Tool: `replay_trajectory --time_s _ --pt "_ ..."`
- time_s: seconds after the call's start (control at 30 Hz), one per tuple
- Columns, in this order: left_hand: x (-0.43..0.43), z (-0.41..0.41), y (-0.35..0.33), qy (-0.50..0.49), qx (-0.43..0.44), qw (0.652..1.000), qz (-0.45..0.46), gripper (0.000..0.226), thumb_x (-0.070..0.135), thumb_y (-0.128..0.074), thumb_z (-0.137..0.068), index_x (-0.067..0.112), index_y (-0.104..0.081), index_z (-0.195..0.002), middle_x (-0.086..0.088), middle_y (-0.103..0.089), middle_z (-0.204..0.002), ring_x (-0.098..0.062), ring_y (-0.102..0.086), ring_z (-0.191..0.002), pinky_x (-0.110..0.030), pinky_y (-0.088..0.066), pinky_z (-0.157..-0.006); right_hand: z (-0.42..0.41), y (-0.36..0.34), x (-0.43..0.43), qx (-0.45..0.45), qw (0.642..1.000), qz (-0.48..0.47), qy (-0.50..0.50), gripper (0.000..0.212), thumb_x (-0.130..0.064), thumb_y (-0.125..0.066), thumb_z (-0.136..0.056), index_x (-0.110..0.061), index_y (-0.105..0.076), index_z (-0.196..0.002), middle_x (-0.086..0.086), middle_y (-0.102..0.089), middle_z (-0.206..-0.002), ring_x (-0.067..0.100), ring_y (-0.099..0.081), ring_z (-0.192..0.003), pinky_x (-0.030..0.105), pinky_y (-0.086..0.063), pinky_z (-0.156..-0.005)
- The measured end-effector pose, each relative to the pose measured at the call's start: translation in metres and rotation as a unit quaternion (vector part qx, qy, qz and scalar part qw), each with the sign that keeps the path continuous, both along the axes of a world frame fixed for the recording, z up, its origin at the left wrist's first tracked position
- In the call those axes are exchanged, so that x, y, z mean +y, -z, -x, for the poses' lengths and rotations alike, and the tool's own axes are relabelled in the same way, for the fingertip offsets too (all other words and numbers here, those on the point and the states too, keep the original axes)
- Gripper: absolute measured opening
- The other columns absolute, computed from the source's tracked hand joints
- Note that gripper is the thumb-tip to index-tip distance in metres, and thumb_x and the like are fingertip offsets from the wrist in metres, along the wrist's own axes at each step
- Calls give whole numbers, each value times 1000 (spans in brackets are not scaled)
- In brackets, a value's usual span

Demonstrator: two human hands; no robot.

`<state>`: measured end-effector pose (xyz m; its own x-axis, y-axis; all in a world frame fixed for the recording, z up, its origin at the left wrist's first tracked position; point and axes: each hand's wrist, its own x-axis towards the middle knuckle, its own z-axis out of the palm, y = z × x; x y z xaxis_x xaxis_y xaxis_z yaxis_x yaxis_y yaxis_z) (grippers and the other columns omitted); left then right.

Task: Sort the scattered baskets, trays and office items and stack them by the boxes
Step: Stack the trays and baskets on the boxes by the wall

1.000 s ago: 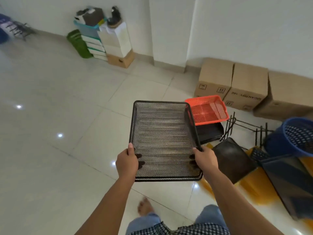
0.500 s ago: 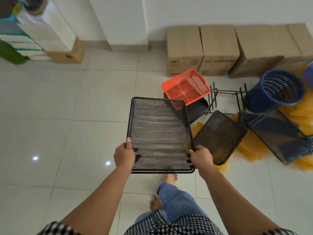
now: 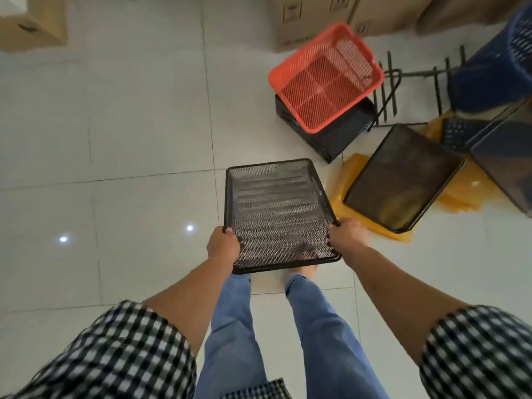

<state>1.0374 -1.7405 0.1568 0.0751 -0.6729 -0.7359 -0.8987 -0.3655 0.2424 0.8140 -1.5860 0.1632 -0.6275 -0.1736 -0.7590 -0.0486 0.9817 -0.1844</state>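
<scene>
While you are holding the mesh tray (image 3: 276,214) above the floor (image 3: 129,139), short of the boxes (image 3: 305,18), your left hand (image 3: 223,244) and right hand (image 3: 344,236) are each gripping a near corner; likely light, stiff wire, its rim offering the surest hold.

Bare white tiled floor (image 3: 129,139) lies open left and ahead; an orange plastic basket (image 3: 325,76), black mesh tray (image 3: 403,180) and yellow folders (image 3: 348,180) crowd the right.

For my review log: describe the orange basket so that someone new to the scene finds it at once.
Start at the cardboard boxes at the top. Right in front of them the orange mesh basket lies tilted on a black container. It alone is orange; its neighbours are black or blue.
</scene>
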Motion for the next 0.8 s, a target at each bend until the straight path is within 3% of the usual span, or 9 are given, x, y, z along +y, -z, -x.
replay_trajectory --time_s 0.17,0.27,0.37,0.4,0.47,0.53,0.63,0.7,0.8 --pt "-30 14 84 32 18 999 5 36 25 -37 -109 1 -57 -126 -17 -64 -118 -31 -57 -102 -33 -40 -82 1 85 -17 -10 999 -38 9 25 -30 -59 -99 -10 -71 -105 7 -68 -87 23 -63 -74 25 -46 -61" --pt "-42 24 142 19 31 998 48 34 27 -38 -109 5 -61 -122 -5 -61 -99 -21 -52 -87 -29 -38 -74 2 144 -28 -7 996 -73 -42 26 -29 -57 -100 -8 -68 -111 13 -69 -103 28 -64 -92 29 -47 -71" --pt "-53 34 200 5 59 996 72 30 26 -39 -108 9 -61 -120 7 -56 -85 -16 -58 -80 -17 -42 -62 2 204 -43 4 993 -98 -64 18 -18 -53 -98 -7 -64 -106 11 -64 -94 25 -54 -81 27 -40 -68" --pt "-58 38 220 9 63 995 77 28 25 -40 -108 9 -61 -119 6 -57 -86 -16 -58 -80 -16 -44 -64 4 223 -48 6 993 -101 -56 16 -16 -53 -98 -7 -63 -104 10 -64 -93 25 -55 -80 28 -43 -67" --pt "-68 45 261 32 55 995 72 28 26 -41 -108 10 -62 -115 0 -62 -94 -21 -59 -86 -28 -47 -75 9 260 -57 8 992 -112 -52 18 -16 -50 -100 -5 -60 -109 13 -67 -103 27 -63 -89 32 -53 -71" --pt "-76 51 301 59 36 995 73 26 25 -42 -107 12 -63 -100 1 -60 -83 -23 -56 -81 -32 -42 -65 12 292 -64 5 991 -129 -42 24 -16 -49 -101 -2 -58 -118 14 -67 -109 28 -66 -98 36 -60 -82" --pt "-79 54 350 75 2 994 75 25 22 -46 -106 16 -60 -86 6 -54 -70 -20 -55 -69 -25 -31 -50 13 335 -68 15 989 -147 -25 26 -15 -51 -100 -2 -56 -123 13 -67 -107 27 -67 -98 39 -60 -85" --pt "-79 57 371 92 -4 994 51 20 18 -47 -104 15 -63 -93 3 -60 -78 -20 -56 -72 -25 -34 -53 13 357 -67 9 988 -153 3 29 -14 -53 -100 -1 -52 -126 12 -61 -100 26 -62 -92 37 -59 -84" --pt "-75 62 391 86 15 996 -20 31 20 -49 -104 11 -56 -132 -9 -62 -123 -28 -59 -102 -35 -48 -82 15 380 -61 -40 991 -105 79 41 -17 -56 -98 0 -47 -134 19 -58 -119 34 -59 -109 43 -53 -94"
